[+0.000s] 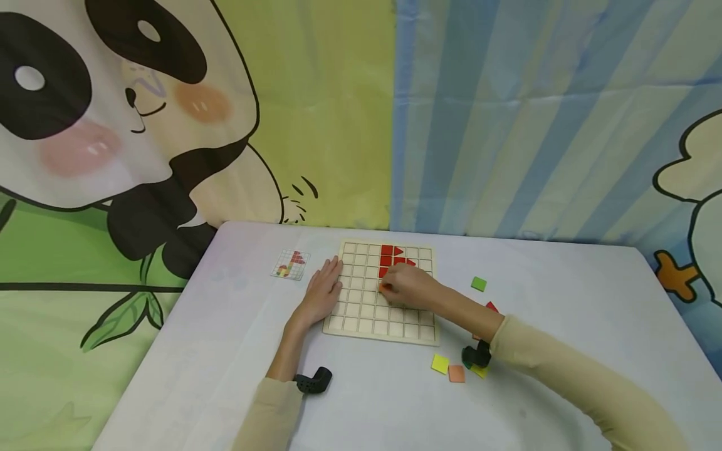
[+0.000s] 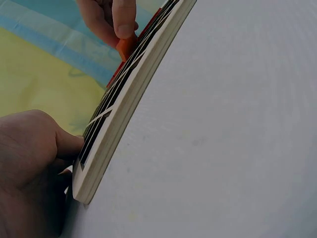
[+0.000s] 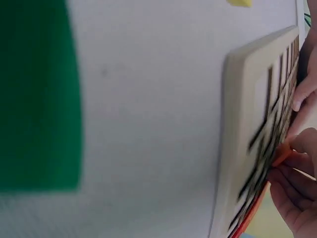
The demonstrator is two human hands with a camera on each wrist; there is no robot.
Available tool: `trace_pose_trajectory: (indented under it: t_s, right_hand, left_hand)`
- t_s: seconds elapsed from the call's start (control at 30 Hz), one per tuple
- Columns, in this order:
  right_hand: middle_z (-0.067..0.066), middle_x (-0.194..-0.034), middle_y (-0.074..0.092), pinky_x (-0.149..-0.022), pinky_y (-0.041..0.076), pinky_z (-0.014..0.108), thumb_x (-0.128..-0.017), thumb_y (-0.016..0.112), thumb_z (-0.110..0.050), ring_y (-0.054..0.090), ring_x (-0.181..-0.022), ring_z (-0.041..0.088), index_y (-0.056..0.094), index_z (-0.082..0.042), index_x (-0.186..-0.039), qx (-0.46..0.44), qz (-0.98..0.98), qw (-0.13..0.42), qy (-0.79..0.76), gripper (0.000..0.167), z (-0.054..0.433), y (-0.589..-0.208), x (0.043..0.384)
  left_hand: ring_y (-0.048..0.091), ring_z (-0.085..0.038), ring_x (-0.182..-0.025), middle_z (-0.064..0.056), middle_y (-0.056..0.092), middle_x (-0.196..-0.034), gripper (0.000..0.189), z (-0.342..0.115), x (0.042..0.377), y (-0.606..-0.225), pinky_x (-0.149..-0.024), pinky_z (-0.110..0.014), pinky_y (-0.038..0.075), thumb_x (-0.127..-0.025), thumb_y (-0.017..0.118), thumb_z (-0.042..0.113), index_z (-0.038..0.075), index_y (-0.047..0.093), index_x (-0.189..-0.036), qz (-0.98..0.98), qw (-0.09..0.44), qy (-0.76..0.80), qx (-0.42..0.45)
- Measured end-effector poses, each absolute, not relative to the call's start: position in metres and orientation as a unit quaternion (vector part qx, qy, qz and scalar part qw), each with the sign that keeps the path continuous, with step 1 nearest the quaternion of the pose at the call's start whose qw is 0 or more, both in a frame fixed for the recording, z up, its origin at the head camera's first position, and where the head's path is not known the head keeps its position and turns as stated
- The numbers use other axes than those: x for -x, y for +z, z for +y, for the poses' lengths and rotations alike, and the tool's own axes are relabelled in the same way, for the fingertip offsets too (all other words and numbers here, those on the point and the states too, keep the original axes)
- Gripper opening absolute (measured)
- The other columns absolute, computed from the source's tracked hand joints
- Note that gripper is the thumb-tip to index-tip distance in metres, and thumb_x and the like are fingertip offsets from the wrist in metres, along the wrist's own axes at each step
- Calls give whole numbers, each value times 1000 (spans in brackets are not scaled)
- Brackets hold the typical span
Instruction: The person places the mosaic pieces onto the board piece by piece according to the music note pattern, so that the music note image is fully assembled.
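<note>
A pale wooden grid board (image 1: 366,326) lies on the table. My left hand (image 1: 323,293) rests along its left edge, fingers fairly straight; in the left wrist view the thumb (image 2: 69,144) touches the board's edge. Over the middle of the grid, my right hand (image 1: 414,287) pinches an orange tile (image 2: 127,48) between thumb and fingertips. That tile stands tilted at the grid surface in both wrist views. Red square tiles (image 1: 386,250) form a column above it, with red triangles (image 1: 398,251) to their right. The right hand covers part of the grid.
Left of the board lies a small pattern card (image 1: 291,264). Loose tiles are scattered to the right: a green square (image 1: 479,284), a red piece (image 1: 492,306), a yellow square (image 1: 440,363) and an orange square (image 1: 456,374). The right forearm partly hides others. A printed cloth hangs behind the table.
</note>
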State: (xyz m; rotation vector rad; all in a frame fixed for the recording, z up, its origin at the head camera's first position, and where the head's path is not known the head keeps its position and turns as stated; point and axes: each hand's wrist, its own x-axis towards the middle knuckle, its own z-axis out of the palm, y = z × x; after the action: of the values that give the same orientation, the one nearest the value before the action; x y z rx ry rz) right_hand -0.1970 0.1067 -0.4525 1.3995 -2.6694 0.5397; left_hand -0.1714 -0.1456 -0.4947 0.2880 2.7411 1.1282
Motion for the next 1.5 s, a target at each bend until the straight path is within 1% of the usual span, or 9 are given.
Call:
trace_pose_trajectory:
  t_s: [0.13,0.37,0.67,0.83,0.97,1.07,1.13,1.27,1.5]
  right_hand:
    - [3,-81,71,-68,55,23,-93,72,-9,64,-74,17,79,-7,-86,-449,-877,36,169,10,104,-453,195]
    - [5,-81,67,-68,54,22,-92,77,-10,61,-76,19,81,-5,-88,-457,-874,84,145,8,103,-453,194]
    - [3,-82,66,-74,54,28,-94,76,-12,61,-79,19,79,-8,-90,-431,-888,29,158,6,105,-449,198]
    - [4,-84,68,-73,56,25,-92,77,-8,64,-80,19,77,-8,-86,-436,-885,37,160,6,105,-451,196]
    - [9,-94,71,-76,59,27,-91,78,-8,67,-87,23,78,-3,-92,-458,-875,41,152,5,110,-449,190]
    - [13,-106,72,-83,60,33,-91,78,-9,67,-98,27,76,-1,-104,-465,-872,42,149,15,120,-446,182]
    - [14,-113,71,-88,60,37,-92,78,-11,65,-105,30,74,0,-114,-450,-879,34,151,24,133,-444,175]
    - [16,-121,68,-89,60,42,-90,80,-13,63,-113,32,71,0,-125,-391,-907,17,158,38,167,-438,164]
    - [21,-122,68,-94,59,51,-88,83,-14,63,-112,38,69,5,-127,-247,-955,-12,165,46,228,-437,166]
  left_hand:
    - [5,-33,-162,-15,13,-174,57,-145,171,-496,-131,-53,1,-110,39,13,-2,23,-162,919,81,375,-95]
    - [4,-34,-162,-16,12,-173,57,-144,172,-496,-131,-54,1,-110,39,12,-3,23,-162,916,80,382,-96]
    - [4,-33,-162,-16,13,-173,57,-143,172,-490,-131,-53,1,-110,39,13,-3,23,-162,916,82,382,-93]
    - [3,-33,-162,-15,12,-174,57,-144,172,-492,-131,-53,0,-110,38,13,-2,23,-162,917,90,376,-93]
    - [3,-32,-163,-15,12,-174,57,-143,171,-492,-131,-53,0,-110,38,13,-2,23,-162,916,90,379,-93]
    - [3,-32,-163,-15,12,-174,57,-142,172,-492,-131,-53,0,-110,39,13,-2,23,-162,916,90,380,-94]
    - [3,-32,-163,-15,11,-174,57,-141,172,-492,-131,-52,-1,-110,38,13,-2,23,-162,916,93,379,-95]
    - [3,-31,-163,-14,11,-174,57,-141,172,-495,-131,-51,0,-110,38,14,-1,22,-163,917,97,374,-94]
    - [4,-34,-162,-16,12,-174,57,-144,171,-495,-131,-54,1,-109,38,12,-3,24,-162,919,85,374,-94]
